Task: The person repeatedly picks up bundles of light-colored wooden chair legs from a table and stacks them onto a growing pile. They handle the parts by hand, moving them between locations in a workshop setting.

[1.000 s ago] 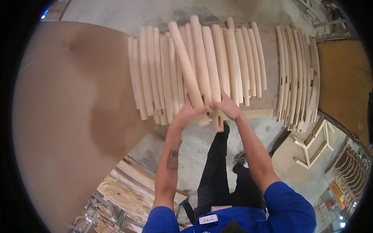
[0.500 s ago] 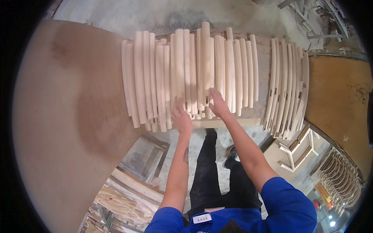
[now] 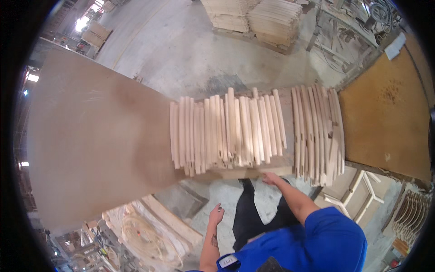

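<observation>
A row of pale, rounded wooden rods (image 3: 226, 131) lies side by side across the middle of the table, with small slots near the near ends of some. My right hand (image 3: 271, 178) is at the table's front edge (image 3: 226, 174), its fingers curled against the edge board just below the rods. My left hand (image 3: 217, 214) hangs lower, away from the table, with nothing visible in it and its fingers loosely bent. A ring shows on one finger. Neither hand touches the rods.
Right of the row lies a second group of slotted, curved rods (image 3: 319, 136). Large brown boards flank the work area, left (image 3: 99, 136) and right (image 3: 385, 113). A wooden frame (image 3: 353, 195) stands at lower right. Stacked wood (image 3: 253, 20) rests on the floor beyond.
Both hands have left the rods and drawn back toward me; the right is now at the table edge, the left below it. My view has tilted up, showing more floor beyond.
</observation>
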The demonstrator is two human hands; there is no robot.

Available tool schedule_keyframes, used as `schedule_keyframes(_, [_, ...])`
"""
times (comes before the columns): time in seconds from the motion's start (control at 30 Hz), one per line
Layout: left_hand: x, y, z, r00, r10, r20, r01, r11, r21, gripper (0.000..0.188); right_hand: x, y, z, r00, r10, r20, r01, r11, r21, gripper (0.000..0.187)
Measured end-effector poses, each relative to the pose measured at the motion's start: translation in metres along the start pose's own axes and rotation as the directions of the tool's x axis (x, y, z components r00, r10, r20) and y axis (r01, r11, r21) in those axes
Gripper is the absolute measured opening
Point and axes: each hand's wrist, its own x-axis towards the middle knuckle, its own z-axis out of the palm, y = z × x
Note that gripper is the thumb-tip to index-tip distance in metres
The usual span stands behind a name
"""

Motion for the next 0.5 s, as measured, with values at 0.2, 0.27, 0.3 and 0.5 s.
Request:
schedule_keyframes(0.2, [-0.164, 0.002, 0.105, 0.972, -0.232, 0.045, 0.234, 0.971, -0.057, 0.047, -0.113, 0.037, -0.067, 0.995, -0.078, 0.064, 0.062, 0.973, 0.22, 0.052])
schedule_keyframes(0.27, [-0.207, -0.005, 0.142, 0.959, -0.275, 0.064, 0.28, 0.957, -0.076, 0.047, -0.149, 0.059, -0.088, 0.996, -0.065, 0.065, 0.038, 0.933, 0.358, 0.052])
schedule_keyframes(0.3, [-0.217, 0.0, 0.155, 0.965, -0.249, 0.082, 0.256, 0.962, -0.098, 0.047, -0.167, 0.097, -0.098, 0.999, -0.046, -0.001, 0.044, 0.947, 0.317, 0.053])
schedule_keyframes(0.5, [-0.272, 0.018, 0.199, 0.964, -0.267, -0.006, 0.254, 0.924, -0.287, 0.046, -0.261, 0.246, -0.102, 0.939, 0.311, 0.149, -0.262, 0.923, -0.281, 0.044])
